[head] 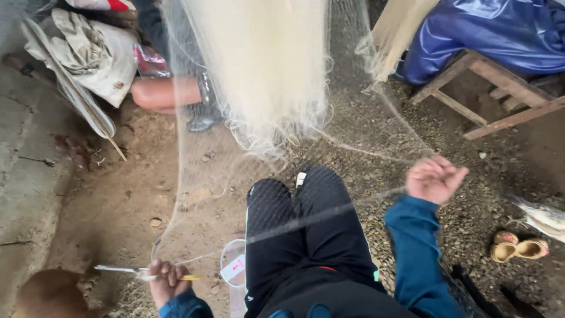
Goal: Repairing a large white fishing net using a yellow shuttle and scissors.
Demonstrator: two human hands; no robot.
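A pale fine-mesh fishing net (259, 65) hangs in a thick bunch from above and spreads over my black-trousered knees (294, 218). My left hand (168, 281), at the lower left, is closed around a thin flat netting needle (126, 270) with a yellow end, from which a line runs up to the net. My right hand (434, 178), in a blue sleeve, is raised at the right with curled fingers pinching a taut strand of the net (353, 203) that stretches across my lap.
Gravel and dirt ground lies all around. A wooden bench frame (494, 94) under blue plastic sheeting (494, 32) stands at the back right. Another person's leg (165, 93) and cloth bundles are at the back left. A small sandal (518, 247) and a bird's feathers (544, 218) are at the right.
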